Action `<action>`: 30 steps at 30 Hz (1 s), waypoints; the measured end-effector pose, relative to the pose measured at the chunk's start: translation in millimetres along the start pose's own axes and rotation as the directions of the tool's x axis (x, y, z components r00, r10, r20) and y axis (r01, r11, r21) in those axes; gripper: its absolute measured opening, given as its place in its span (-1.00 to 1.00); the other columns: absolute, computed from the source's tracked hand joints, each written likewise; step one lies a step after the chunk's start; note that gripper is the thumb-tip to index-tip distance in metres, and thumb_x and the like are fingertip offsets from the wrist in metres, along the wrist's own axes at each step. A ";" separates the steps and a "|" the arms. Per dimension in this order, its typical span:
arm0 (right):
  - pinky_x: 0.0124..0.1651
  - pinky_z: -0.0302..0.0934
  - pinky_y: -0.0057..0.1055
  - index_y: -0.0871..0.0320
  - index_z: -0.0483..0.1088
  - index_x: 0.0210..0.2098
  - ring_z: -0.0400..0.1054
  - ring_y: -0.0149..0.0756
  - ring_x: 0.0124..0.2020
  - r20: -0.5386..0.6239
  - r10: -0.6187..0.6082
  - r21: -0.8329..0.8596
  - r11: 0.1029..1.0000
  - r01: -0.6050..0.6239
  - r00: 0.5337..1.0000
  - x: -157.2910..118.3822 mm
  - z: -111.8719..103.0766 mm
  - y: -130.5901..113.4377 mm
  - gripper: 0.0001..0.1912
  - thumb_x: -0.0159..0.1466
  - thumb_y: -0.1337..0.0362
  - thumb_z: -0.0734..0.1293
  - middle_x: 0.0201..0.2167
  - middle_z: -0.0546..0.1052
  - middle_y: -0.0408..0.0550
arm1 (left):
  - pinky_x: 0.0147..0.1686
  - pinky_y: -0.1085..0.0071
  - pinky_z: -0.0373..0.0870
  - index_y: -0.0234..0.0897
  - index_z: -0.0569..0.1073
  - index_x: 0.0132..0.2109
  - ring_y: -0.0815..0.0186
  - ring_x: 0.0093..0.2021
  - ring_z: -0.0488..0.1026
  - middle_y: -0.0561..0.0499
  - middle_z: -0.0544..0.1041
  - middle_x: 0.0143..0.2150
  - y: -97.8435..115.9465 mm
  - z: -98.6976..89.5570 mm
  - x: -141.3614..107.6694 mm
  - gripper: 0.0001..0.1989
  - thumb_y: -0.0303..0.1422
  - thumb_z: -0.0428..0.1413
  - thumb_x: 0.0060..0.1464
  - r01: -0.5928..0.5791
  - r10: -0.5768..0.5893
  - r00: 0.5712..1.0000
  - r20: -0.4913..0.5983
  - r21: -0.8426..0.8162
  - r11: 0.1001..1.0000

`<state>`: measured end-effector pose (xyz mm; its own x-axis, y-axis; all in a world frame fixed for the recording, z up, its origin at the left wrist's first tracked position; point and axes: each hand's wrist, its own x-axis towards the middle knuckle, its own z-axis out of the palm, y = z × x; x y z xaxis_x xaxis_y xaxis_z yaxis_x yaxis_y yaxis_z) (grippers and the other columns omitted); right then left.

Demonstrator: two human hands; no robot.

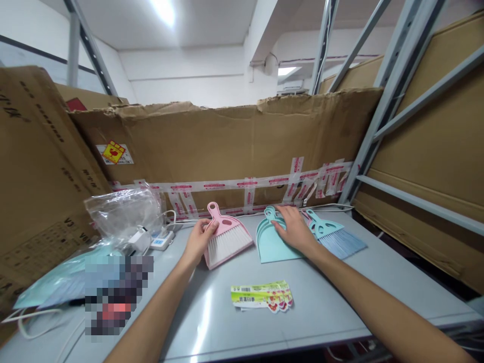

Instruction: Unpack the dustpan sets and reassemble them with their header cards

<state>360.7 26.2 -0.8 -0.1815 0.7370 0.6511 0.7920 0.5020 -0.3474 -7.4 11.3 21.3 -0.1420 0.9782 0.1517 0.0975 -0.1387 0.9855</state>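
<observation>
Two grips are busy at the desk [212, 322]: my left grip [198, 241] pinches the pink brush [228, 238] around its handle, and my right grip [295, 230] lies spread flat on the teal dustpan [273, 243], just beside the teal brush [335, 236]. One printed label [261, 296] lies near me.

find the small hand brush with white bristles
The pink plastic hand brush held in the left hand has white bristles; the teal plastic hand brush, lying beyond the right hand, has blue bristles.
</observation>
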 end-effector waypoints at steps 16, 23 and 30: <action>0.21 0.51 -0.08 0.06 0.61 0.26 0.64 0.04 0.12 0.378 -0.025 0.759 0.581 -0.295 0.925 -27.8 6.2 -94.8 -0.44 0.43 -0.13 0.53 0.14 0.74 0.06 | 0.04 0.27 0.54 -0.22 0.69 0.03 0.06 -0.01 0.65 -0.11 0.75 -0.01 30.3 37.8 -61.7 -0.54 0.09 0.28 0.34 -0.254 0.233 0.923 0.306 0.028 0.967; 0.32 0.44 -0.03 -0.01 0.58 0.33 0.62 0.05 0.20 0.276 -0.100 0.741 0.655 -0.145 0.956 -30.9 -3.2 -100.1 -0.52 0.51 -0.03 0.48 0.21 0.72 0.04 | -0.06 0.29 0.53 -0.21 0.70 -0.04 0.07 -0.12 0.65 -0.08 0.75 -0.10 48.3 37.4 -73.4 -0.59 0.05 0.28 0.33 -0.323 0.294 0.916 0.272 0.066 0.944; 0.36 0.42 -0.05 -0.02 0.57 0.35 0.61 0.03 0.23 0.238 -0.080 0.747 0.652 -0.130 0.968 -30.8 -1.3 -109.2 -0.54 0.54 0.00 0.45 0.24 0.70 0.02 | -0.16 0.34 0.48 -0.23 0.66 -0.12 0.14 -0.20 0.58 -0.06 0.70 -0.20 37.1 39.0 -69.8 -0.57 0.07 0.31 0.29 -0.301 0.280 0.936 0.214 0.071 0.951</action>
<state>280.5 -52.0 18.0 -0.3776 0.7809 0.4976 0.1048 0.5700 -0.8150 44.6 -56.1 44.3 0.1056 0.9096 0.4017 0.2057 -0.4153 0.8861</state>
